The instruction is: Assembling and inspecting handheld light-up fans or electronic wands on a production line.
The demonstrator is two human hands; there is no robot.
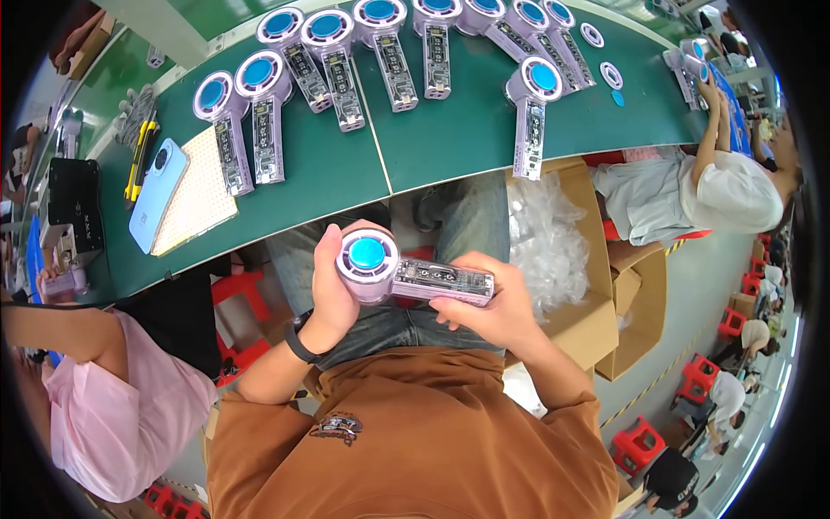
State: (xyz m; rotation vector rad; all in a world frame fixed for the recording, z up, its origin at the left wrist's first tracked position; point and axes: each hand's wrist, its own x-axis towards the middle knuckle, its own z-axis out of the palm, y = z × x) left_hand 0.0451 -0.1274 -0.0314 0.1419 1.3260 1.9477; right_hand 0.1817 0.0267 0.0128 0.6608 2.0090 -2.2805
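Note:
I hold one lilac handheld fan (367, 254) above my lap, lying sideways. Its round head has a blue disc in the middle, and its handle has a clear cover with a circuit board showing through. My left hand (332, 290) wraps around the head from the left side. The far end of the handle sits in the grip of my right hand (500, 310), thumb along its near side. In front of me on the green table (467, 130) stands a similar fan (530, 130), near the edge. Several more fans (396, 73) are lined up farther back.
At the left lie a light blue phone (160, 192), a dotted sheet (201, 199) and a yellow-black cutter (140, 164). White rings (610, 74) and a blue disc (617, 98) rest at the right. A cardboard box (588, 320) holds clear plastic bags (549, 251). Co-workers sit on both sides.

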